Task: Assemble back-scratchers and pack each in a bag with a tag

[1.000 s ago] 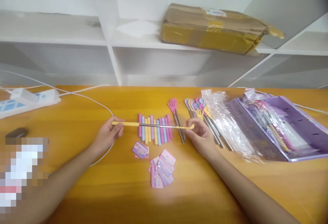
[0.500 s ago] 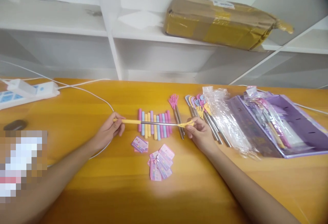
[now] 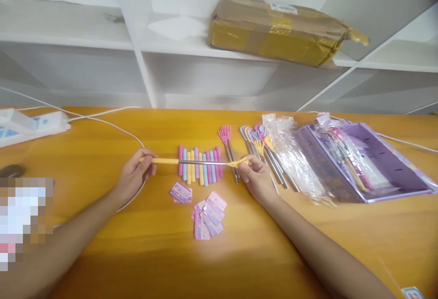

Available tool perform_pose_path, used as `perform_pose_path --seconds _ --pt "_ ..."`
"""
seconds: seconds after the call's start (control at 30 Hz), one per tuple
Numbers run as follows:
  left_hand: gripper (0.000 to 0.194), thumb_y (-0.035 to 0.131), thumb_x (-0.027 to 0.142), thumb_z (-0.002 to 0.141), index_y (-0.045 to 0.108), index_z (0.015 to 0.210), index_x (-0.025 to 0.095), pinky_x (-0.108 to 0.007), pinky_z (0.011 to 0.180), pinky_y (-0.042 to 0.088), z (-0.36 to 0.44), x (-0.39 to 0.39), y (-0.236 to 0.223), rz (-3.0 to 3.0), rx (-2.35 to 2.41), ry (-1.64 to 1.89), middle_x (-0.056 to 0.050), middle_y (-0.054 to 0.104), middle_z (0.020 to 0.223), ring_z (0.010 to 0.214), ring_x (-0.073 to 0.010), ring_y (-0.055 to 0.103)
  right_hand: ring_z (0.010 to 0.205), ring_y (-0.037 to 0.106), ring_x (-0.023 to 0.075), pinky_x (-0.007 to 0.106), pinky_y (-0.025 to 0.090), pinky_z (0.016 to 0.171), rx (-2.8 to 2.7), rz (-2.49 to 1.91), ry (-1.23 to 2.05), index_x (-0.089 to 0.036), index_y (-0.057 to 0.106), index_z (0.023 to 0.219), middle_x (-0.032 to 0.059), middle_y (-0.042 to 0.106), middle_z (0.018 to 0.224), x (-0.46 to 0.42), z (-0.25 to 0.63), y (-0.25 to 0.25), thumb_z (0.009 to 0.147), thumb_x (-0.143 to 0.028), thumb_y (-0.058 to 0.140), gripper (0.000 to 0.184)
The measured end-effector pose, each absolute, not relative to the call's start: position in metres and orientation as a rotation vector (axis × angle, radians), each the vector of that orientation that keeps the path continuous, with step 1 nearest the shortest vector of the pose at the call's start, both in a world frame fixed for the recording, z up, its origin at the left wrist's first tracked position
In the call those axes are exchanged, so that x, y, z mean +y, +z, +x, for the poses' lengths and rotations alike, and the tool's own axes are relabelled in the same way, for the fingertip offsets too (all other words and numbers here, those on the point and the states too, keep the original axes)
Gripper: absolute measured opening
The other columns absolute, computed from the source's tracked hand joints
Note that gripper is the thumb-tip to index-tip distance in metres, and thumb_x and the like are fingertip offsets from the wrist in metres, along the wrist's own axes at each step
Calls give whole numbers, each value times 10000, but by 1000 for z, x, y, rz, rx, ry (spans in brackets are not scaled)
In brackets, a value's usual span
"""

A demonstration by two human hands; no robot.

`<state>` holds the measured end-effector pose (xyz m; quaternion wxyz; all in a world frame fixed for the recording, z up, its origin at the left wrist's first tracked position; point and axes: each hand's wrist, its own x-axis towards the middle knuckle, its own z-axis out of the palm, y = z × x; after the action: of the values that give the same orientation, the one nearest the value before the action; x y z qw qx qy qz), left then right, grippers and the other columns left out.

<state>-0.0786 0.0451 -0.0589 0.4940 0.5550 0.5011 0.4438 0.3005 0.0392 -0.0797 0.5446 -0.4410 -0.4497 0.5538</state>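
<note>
A yellow back scratcher with a metal rod stretches level between my two hands. My left hand is closed around the end of its yellow handle. At the other end, the fingers of my right hand pinch the yellow claw head. Below the rod lies a row of pink, blue, yellow and purple handle tubes. Close by my right hand are scratcher rods with pink heads and a bunch of rods with mixed-colour claw heads. Pink printed cards lie nearer me, with a smaller stack beside them.
Clear plastic sleeves lie to the right, against a purple box holding packaged scratchers. A power strip with white cables sits at the left. Behind the table, a taped cardboard parcel rests on a white shelf.
The whole view has shifted, so most things appear slightly further left. Both hands keep their hold on the back scratcher, which looks about as long as before.
</note>
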Motion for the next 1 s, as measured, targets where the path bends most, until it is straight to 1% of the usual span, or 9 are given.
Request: perform_pose_path --seconds 0.1,0.27,0.4,0.47,0.53,0.7,0.8,0.9,1.0 --pt "364 591 578 1030 614 1039 215 -258 577 373 -79 46 -60 1370 1248 1110 25 591 668 597 -138 488 492 374 98 243 394 477 -1062 -1050 1310 -247 623 906 -85 484 587 38 298 -80 880 -453 862 316" --pt "365 531 567 1057 642 1102 223 -270 625 415 -83 42 -69 1518 1390 1039 -9 616 798 687 -162 549 494 367 93 242 336 482 -1070 -1105 1208 -248 625 922 -86 467 595 38 301 -82 889 -462 855 316" --pt "340 513 544 1061 644 1080 231 -269 589 369 -84 41 -66 1614 1412 987 6 557 766 647 -157 499 481 358 88 243 303 467 -1079 -1091 1236 -239 629 878 -78 488 586 39 302 -79 870 -464 871 331" --pt "316 521 521 1057 641 1085 230 -271 576 348 -84 40 -62 1687 1420 958 11 561 775 605 -142 463 472 365 89 242 307 452 -1099 -1102 1251 -238 632 872 -75 504 582 39 303 -78 861 -465 877 334" --pt "292 553 499 1038 634 1110 228 -271 570 342 -85 40 -60 1767 1430 926 19 571 773 573 -132 449 459 360 88 242 306 436 -1114 -1135 1253 -237 633 873 -74 516 578 38 304 -76 861 -475 874 339" --pt "297 640 480 981 617 1134 226 -259 544 341 -84 37 -60 1864 1415 888 55 519 682 523 -127 438 428 310 68 234 225 399 -1095 -1169 1245 -231 624 866 -74 525 586 35 304 -70 852 -486 875 358" --pt "288 653 484 973 625 1097 226 -253 537 342 -82 36 -59 1861 1438 901 56 505 663 517 -126 437 431 297 61 231 237 399 -1059 -1157 1263 -232 625 861 -70 537 610 34 301 -68 847 -482 880 357" --pt "288 658 496 967 634 1064 226 -255 526 332 -81 36 -58 1848 1453 924 55 497 647 507 -127 422 436 286 58 229 219 397 -1029 -1162 1280 -231 629 855 -64 545 623 32 300 -67 835 -484 889 364" --pt "287 677 496 951 643 1051 229 -258 531 336 -82 36 -57 1836 1455 944 53 491 644 514 -129 417 429 280 59 231 234 400 -1031 -1169 1305 -229 640 846 -73 514 578 30 300 -65 821 -493 899 372"
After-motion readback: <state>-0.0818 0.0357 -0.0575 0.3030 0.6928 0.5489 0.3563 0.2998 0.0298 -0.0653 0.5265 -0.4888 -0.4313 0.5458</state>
